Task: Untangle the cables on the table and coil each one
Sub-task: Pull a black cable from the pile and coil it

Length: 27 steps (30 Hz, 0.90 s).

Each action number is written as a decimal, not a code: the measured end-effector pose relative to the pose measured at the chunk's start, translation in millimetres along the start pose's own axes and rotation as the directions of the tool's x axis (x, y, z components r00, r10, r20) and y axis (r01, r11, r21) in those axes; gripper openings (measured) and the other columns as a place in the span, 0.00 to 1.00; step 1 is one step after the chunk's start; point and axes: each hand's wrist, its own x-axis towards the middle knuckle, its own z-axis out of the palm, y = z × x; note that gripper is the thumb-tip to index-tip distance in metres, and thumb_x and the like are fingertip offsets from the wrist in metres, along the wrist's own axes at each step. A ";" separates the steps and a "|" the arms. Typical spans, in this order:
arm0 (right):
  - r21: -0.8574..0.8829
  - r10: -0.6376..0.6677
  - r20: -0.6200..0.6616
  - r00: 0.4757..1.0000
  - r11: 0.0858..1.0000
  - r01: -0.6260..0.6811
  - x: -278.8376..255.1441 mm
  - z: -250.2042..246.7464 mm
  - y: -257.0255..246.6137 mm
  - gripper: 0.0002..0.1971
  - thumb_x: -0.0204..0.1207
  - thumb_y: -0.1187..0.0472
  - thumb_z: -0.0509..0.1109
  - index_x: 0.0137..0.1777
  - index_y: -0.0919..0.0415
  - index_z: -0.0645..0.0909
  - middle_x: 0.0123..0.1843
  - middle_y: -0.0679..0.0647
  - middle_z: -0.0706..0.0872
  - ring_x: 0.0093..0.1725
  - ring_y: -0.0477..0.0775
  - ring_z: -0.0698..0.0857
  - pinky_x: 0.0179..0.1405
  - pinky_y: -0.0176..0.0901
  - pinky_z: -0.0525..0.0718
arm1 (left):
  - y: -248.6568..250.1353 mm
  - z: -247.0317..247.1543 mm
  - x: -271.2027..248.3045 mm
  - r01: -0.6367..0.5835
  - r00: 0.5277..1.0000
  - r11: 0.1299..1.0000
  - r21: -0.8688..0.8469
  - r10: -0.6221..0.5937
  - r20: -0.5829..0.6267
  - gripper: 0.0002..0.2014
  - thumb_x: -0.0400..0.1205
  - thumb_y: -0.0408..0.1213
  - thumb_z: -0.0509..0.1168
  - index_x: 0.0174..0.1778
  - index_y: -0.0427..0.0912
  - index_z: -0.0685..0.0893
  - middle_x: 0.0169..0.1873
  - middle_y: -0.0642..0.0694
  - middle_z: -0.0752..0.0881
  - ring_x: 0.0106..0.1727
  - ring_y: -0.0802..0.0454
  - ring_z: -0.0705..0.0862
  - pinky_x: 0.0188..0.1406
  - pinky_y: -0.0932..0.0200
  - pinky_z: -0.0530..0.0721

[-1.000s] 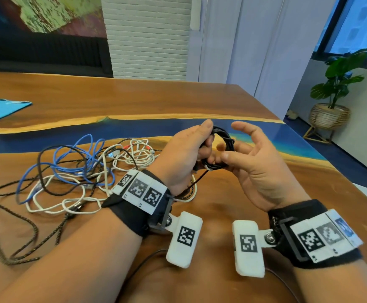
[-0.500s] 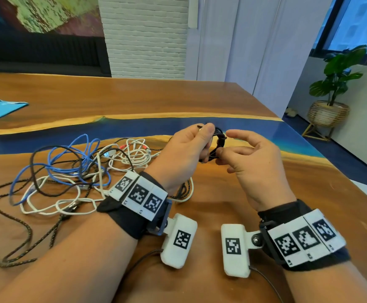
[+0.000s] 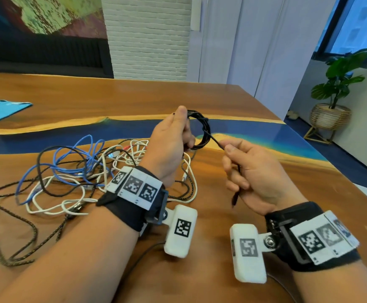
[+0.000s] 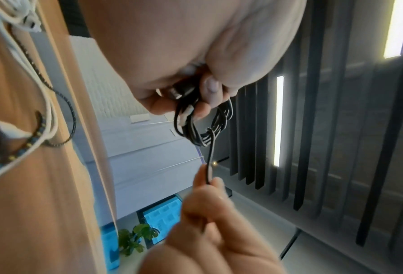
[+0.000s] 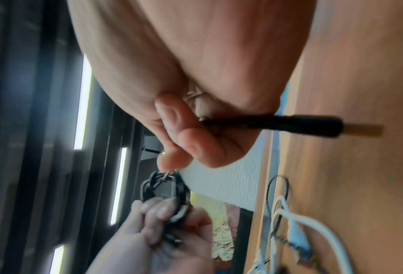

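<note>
While my left hand (image 3: 169,141) curls its fingers round a small coil of thin black cable (image 3: 202,132), held up above the wooden table (image 3: 134,95), my right hand (image 3: 254,171) pinches the coil's loose end between thumb and forefinger, the black plug (image 3: 235,199) hanging below my palm. Left of my left wrist, a tangle of blue, white, black and braided cables (image 3: 75,171) lies on the table.
</note>
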 end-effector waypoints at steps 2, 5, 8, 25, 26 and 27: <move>-0.133 -0.049 -0.025 0.998 0.990 0.045 2.4 0.6 4.8 0.06 0.88 0.67 0.64 0.55 0.62 0.84 0.34 0.58 0.85 0.17 0.48 0.67 0.18 0.39 0.72 | 4.4 3.9 -4.4 0.092 0.996 0.984 -0.153 -0.089 0.025 0.21 0.94 0.51 0.50 0.38 0.45 0.71 0.24 0.52 0.62 0.26 0.53 0.72 0.33 0.58 0.70; -0.234 -0.116 -0.035 0.993 0.967 0.104 3.3 0.6 6.6 0.06 0.85 0.68 0.69 0.48 0.59 0.86 0.39 0.59 0.92 0.34 0.54 0.88 0.38 0.44 0.84 | 7.8 9.9 -10.9 0.190 0.980 0.923 -0.336 -0.159 0.117 0.21 0.93 0.53 0.50 0.38 0.45 0.72 0.25 0.51 0.60 0.26 0.53 0.71 0.32 0.60 0.69; -0.324 -0.178 -0.023 0.984 0.932 0.161 4.8 1.8 11.3 0.09 0.84 0.65 0.71 0.44 0.52 0.87 0.45 0.55 0.94 0.49 0.53 0.91 0.53 0.52 0.85 | 7.8 15.6 -16.0 0.241 0.967 0.879 -0.412 -0.182 0.177 0.22 0.93 0.54 0.50 0.37 0.46 0.71 0.25 0.51 0.61 0.28 0.52 0.72 0.32 0.60 0.73; 0.414 0.055 -0.057 0.997 0.910 -0.026 3.4 15.4 16.0 0.08 0.76 0.66 0.72 0.49 0.67 0.91 0.52 0.64 0.93 0.53 0.58 0.93 0.56 0.48 0.92 | -12.2 20.1 -14.7 0.056 0.992 0.993 -0.106 -0.043 0.118 0.21 0.83 0.60 0.60 0.32 0.49 0.78 0.46 0.41 0.77 0.49 0.44 0.78 0.58 0.42 0.75; 0.429 0.061 -0.055 0.997 0.903 -0.032 3.5 14.9 15.9 0.08 0.78 0.67 0.71 0.46 0.66 0.92 0.51 0.64 0.93 0.51 0.57 0.93 0.54 0.48 0.92 | -12.5 20.3 -15.3 0.050 0.992 0.995 -0.082 -0.040 0.123 0.21 0.83 0.61 0.60 0.31 0.51 0.79 0.45 0.41 0.77 0.49 0.44 0.77 0.57 0.42 0.75; 0.440 0.065 -0.057 0.996 0.898 -0.033 3.7 14.4 15.7 0.10 0.81 0.67 0.69 0.45 0.67 0.92 0.50 0.64 0.93 0.49 0.56 0.94 0.53 0.47 0.92 | -12.3 20.7 -15.9 0.042 0.991 0.997 -0.059 -0.034 0.132 0.21 0.83 0.61 0.59 0.31 0.51 0.79 0.44 0.41 0.77 0.48 0.44 0.76 0.55 0.42 0.73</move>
